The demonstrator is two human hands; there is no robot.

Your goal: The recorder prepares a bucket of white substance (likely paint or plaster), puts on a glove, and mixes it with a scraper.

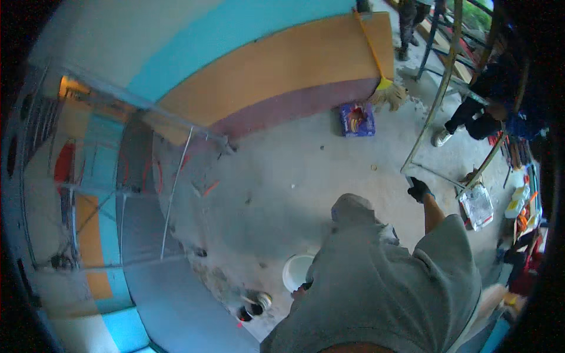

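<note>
My right hand (419, 190), in a dark glove, is closed at the lower end of a yellowish metal scaffold frame (436, 106), seemingly round its end. The frame slants up and away toward the far right. Low in the picture, a small part of my left hand (299, 291) shows between my grey shirt and a white bucket (296, 272). It lies at the bucket's near rim; its fingers are mostly hidden. Much of the bucket is covered by my shirt.
A person (471, 115) crouches beyond the frame; another stands farther back. A yellow-handled mop (385, 85) leans by the far wall next to a purple box (357, 119). Metal scaffolding (170, 194) stands left. Small cans (256, 306) and a white container (477, 206) are on the floor.
</note>
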